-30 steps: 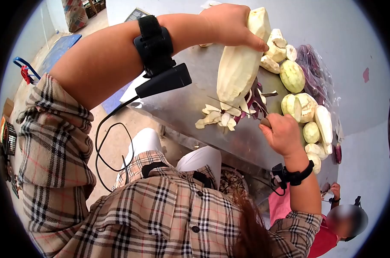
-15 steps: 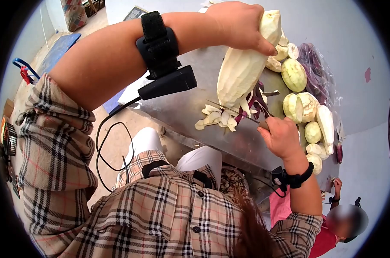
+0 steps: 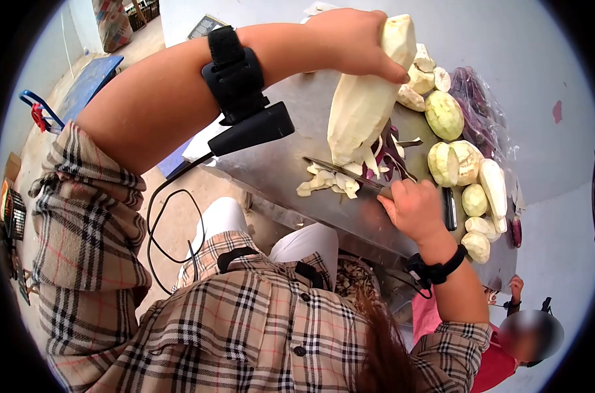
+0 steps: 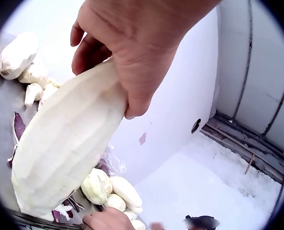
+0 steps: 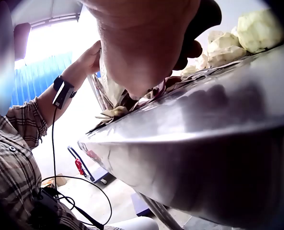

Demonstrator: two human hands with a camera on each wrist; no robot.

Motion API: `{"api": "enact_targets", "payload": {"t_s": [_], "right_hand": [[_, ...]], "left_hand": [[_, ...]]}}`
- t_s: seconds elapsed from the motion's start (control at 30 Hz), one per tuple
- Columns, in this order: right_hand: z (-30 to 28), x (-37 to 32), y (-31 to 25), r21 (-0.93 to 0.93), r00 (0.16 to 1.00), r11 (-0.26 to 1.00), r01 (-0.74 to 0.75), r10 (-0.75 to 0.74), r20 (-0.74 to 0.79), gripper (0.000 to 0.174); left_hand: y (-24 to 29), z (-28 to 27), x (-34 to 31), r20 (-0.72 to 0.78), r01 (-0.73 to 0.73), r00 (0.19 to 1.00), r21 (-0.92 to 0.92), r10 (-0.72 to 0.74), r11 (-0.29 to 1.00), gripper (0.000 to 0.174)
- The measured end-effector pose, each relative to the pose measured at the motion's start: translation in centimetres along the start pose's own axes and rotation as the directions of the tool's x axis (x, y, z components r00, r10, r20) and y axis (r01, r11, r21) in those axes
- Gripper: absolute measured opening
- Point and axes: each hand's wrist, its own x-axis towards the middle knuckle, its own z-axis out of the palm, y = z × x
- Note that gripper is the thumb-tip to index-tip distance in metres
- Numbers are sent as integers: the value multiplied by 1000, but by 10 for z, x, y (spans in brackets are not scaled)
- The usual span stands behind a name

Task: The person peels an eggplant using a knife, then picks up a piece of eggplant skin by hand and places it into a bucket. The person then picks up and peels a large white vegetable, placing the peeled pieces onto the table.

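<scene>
A long peeled pale eggplant (image 3: 363, 114) stands tilted on the metal table, its lower end by a heap of peelings. The left hand (image 3: 350, 40) grips its upper end; in the left wrist view that hand (image 4: 132, 52) has thumb and fingers on either side of the eggplant (image 4: 67, 143). The right hand (image 3: 414, 208) holds a knife (image 3: 343, 170) by the handle, its blade pointing left across the pale scraps (image 3: 327, 183) below the eggplant's lower end. In the right wrist view the right hand (image 5: 142, 48) hides most of the knife.
Several peeled eggplants (image 3: 444, 115) line the right side of the metal table (image 3: 265, 141). Beyond them lies a plastic bag of purple eggplants (image 3: 474, 108). A black phone-like object (image 3: 449, 209) lies beside the right hand. Another person (image 3: 497, 360) is at the lower right.
The right hand has moved left and down with the knife, uncovering the black object. The eggplant's top swung right, then back left with the left hand.
</scene>
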Motion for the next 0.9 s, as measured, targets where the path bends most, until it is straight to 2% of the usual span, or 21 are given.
{"api": "enact_targets", "payload": {"t_s": [0.07, 0.17, 0.33, 0.4, 0.57, 0.87, 0.9], "right_hand": [[-3, 0, 1, -34, 1000, 999, 21, -21, -19, 35], [-14, 1, 4, 16, 999, 1000, 17, -16, -49, 32], [-31, 6, 19, 172, 996, 985, -23, 38, -83, 29], [-42, 10, 25, 269, 994, 959, -89, 101, -30, 25], [-52, 18, 26, 291, 980, 938, -186, 198, -10, 23], [-69, 21, 25, 328, 942, 884, -334, 299, 153, 31], [-70, 21, 26, 331, 937, 878, -346, 304, 172, 31]], "left_hand": [[-6, -4, -3, 12, 46, 999, -9, -46, 999, 83], [-16, -4, -2, 33, 61, 998, -61, -59, 996, 84], [-23, -6, -1, 56, 5, 998, -181, 5, 984, 83], [-23, -7, -2, 73, 3, 997, -230, 14, 973, 81], [-25, -9, -6, 75, -41, 995, -332, 69, 942, 79], [-23, -9, -2, 74, -107, 988, -286, 133, 952, 78], [-22, -14, -5, 67, -167, 977, -340, 201, 925, 75]]}}
